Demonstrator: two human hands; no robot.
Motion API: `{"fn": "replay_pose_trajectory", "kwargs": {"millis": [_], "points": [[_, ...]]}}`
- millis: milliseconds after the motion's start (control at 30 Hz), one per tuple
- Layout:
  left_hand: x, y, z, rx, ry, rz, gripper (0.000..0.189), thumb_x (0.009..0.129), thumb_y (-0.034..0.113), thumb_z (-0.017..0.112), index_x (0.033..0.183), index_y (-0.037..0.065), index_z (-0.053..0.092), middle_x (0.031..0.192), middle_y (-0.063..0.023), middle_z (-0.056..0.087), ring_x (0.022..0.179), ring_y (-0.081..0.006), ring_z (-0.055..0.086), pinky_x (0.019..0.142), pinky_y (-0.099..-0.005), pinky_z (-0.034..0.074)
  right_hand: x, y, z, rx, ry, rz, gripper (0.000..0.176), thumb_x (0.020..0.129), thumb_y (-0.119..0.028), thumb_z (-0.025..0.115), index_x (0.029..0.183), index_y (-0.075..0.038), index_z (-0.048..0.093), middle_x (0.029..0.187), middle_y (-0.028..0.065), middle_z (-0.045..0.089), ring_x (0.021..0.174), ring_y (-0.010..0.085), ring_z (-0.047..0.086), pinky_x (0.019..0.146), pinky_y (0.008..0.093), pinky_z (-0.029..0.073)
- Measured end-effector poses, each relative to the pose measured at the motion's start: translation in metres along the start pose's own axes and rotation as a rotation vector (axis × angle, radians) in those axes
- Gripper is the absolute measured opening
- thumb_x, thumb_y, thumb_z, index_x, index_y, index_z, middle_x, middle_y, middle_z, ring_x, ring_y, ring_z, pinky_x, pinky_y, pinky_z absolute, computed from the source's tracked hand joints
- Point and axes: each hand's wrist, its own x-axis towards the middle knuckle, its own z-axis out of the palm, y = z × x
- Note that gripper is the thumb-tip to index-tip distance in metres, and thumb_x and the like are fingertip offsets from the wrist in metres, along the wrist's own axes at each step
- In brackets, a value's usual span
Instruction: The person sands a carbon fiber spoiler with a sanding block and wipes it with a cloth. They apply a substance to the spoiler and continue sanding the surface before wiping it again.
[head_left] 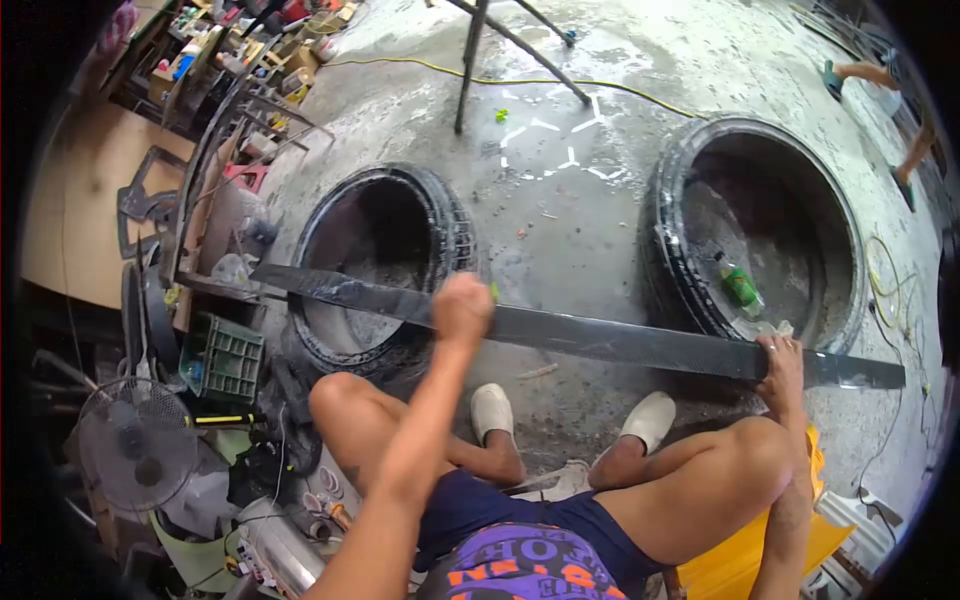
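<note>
A long, flat black strip (620,345) with a fine weave-like surface lies across two tires, the left tire (455,225) and the right tire (665,230). My left hand (463,308) is closed in a fist over the strip, near the left tire. A small yellow-green bit shows beside its fingers; the rest of what it holds is hidden. Toward the strip's right end, my right hand (782,372) grips its edge, with the fingers on top. Some crumpled translucent material (765,328) sits by those fingers. Inside the right tire lies a green bottle (740,286).
At left are a round fan guard (140,445), a green crate (232,360) and a wooden board (85,210). A metal stand (474,60) and a yellow hose (430,66) are ahead. Another person's legs (915,150) show at far right. Cables (885,290) lie on the right floor.
</note>
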Motion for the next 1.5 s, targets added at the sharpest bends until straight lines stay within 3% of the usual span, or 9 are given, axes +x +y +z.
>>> {"fn": "replay_pose_trajectory", "kwargs": {"millis": [100, 167, 333, 433, 633, 900, 967, 1167, 1500], "points": [[-0.020, 0.166, 0.054, -0.323, -0.085, 0.335, 0.016, 0.078, 0.019, 0.063, 0.072, 0.008, 0.055, 0.073, -0.0155, 0.056, 0.072, -0.0337, 0.058, 0.066, -0.0474, 0.046, -0.006, 0.002, -0.003, 0.004, -0.037, 0.018, 0.058, 0.055, -0.003, 0.071, 0.111, -0.010, 0.059, 0.109, 0.0132, 0.059, 0.114, 0.0343, 0.054, 0.101, 0.0428, 0.038], [-0.015, 0.169, 0.051, -0.379, -0.097, 0.359, 0.014, 0.078, 0.018, 0.061, 0.072, 0.007, 0.055, 0.074, -0.0164, 0.056, 0.070, -0.0353, 0.057, 0.064, -0.0484, 0.045, -0.004, 0.003, -0.002, 0.001, -0.029, 0.033, 0.058, 0.055, -0.004, 0.072, 0.111, -0.011, 0.059, 0.111, 0.0131, 0.060, 0.115, 0.0341, 0.054, 0.102, 0.0428, 0.038], [-0.002, -0.015, -0.005, -0.064, -0.108, -0.055, 0.023, 0.086, 0.021, 0.055, 0.069, 0.007, 0.054, 0.066, -0.0160, 0.054, 0.061, -0.0347, 0.056, 0.058, -0.0489, 0.043, -0.009, 0.007, 0.002, -0.012, -0.060, 0.027, 0.067, 0.052, -0.005, 0.075, 0.116, -0.012, 0.059, 0.115, 0.0132, 0.061, 0.118, 0.0340, 0.054, 0.104, 0.0435, 0.039], [-0.003, -0.008, 0.000, -0.028, -0.026, -0.068, 0.022, 0.085, 0.020, 0.056, 0.068, 0.006, 0.054, 0.067, -0.0163, 0.054, 0.062, -0.0354, 0.057, 0.059, -0.0492, 0.043, -0.007, 0.007, 0.001, -0.029, -0.059, 0.012, 0.067, 0.053, -0.006, 0.074, 0.118, -0.012, 0.058, 0.111, 0.0123, 0.060, 0.116, 0.0332, 0.055, 0.103, 0.0444, 0.038], [-0.026, 0.284, 0.098, -0.471, -0.114, 0.497, 0.007, 0.079, 0.013, 0.059, 0.074, 0.009, 0.058, 0.073, -0.0142, 0.057, 0.069, -0.0330, 0.059, 0.066, -0.0454, 0.049, -0.006, 0.010, 0.000, -0.005, -0.074, -0.013, 0.062, 0.058, -0.009, 0.073, 0.119, -0.011, 0.059, 0.110, 0.0111, 0.059, 0.113, 0.0300, 0.055, 0.100, 0.0432, 0.039], [-0.002, 0.024, 0.008, -0.048, -0.115, 0.018, 0.018, 0.082, 0.016, 0.057, 0.066, 0.008, 0.051, 0.066, -0.0146, 0.052, 0.060, -0.0329, 0.055, 0.056, -0.0474, 0.044, -0.006, 0.009, -0.001, -0.019, -0.033, -0.027, 0.064, 0.055, -0.008, 0.076, 0.117, -0.010, 0.060, 0.111, 0.0106, 0.060, 0.114, 0.0302, 0.056, 0.102, 0.0427, 0.038], [-0.007, 0.036, 0.011, -0.038, -0.100, 0.035, 0.018, 0.082, 0.015, 0.058, 0.066, 0.008, 0.052, 0.065, -0.0145, 0.052, 0.060, -0.0334, 0.055, 0.056, -0.0477, 0.044, -0.007, 0.006, -0.002, -0.004, -0.065, 0.007, 0.065, 0.055, -0.008, 0.076, 0.118, -0.010, 0.059, 0.111, 0.0109, 0.060, 0.114, 0.0305, 0.056, 0.103, 0.0428, 0.038], [-0.028, 0.302, 0.106, -0.421, -0.098, 0.480, 0.006, 0.079, 0.011, 0.056, 0.074, 0.008, 0.054, 0.075, -0.0131, 0.057, 0.073, -0.0312, 0.060, 0.066, -0.0444, 0.047, -0.008, 0.011, 0.000, 0.018, -0.115, 0.017, 0.068, 0.056, -0.009, 0.077, 0.121, -0.011, 0.057, 0.120, 0.0130, 0.060, 0.119, 0.0302, 0.054, 0.103, 0.0432, 0.037], [-0.003, -0.026, 0.005, 0.106, 0.049, -0.109, 0.016, 0.084, 0.015, 0.056, 0.071, 0.007, 0.055, 0.067, -0.0166, 0.054, 0.065, -0.0334, 0.060, 0.058, -0.0474, 0.045, -0.007, 0.004, 0.002, 0.042, 0.020, 0.014, 0.068, 0.050, -0.004, 0.077, 0.115, -0.011, 0.059, 0.110, 0.0113, 0.059, 0.112, 0.0327, 0.055, 0.102, 0.0422, 0.039]]}}
